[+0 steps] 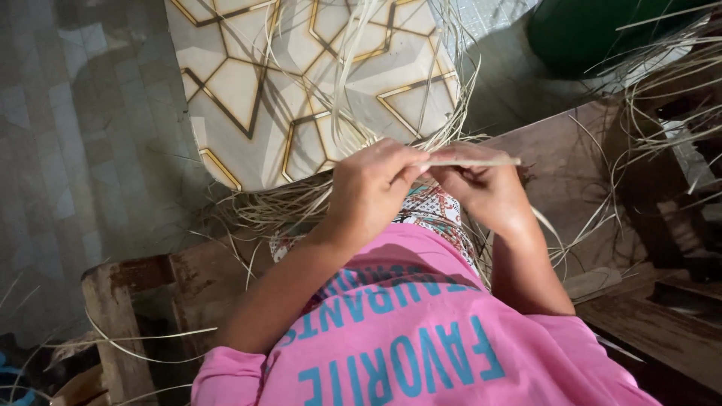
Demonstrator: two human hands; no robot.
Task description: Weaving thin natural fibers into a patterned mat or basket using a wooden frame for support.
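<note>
Sitting over a tiled floor (83, 135), the person works above a large cushion-like panel (301, 75) with a cream surface and a pattern of gold-edged stars, which lies just beyond the knees. Pale dried reed strips (301, 199) lie in a loose heap along the near edge of this panel, and more of them hang at the right, near a green round container (594, 34). A worn wooden bench (180, 286) is under and beside the person.

The step in hand seems to be the preparing of one strip: splitting or smoothing it between the fingers. The single reed strip (474, 162) is held level in front of the body, between both hands, and its free end sticks out to the right.

The left hand (368, 192) comes from a bent forearm, wrist turned inward, and its grip is closed in a pinch of thumb and forefinger on the strip. The right hand (485, 192) meets it from the other side, knuckles up, fingers curled around the same strip, touching the left fingertips.

I judge that the next move calls for a steady pull along the strip, with even pressure, so that the thin fibre does not tear or bend.
</note>
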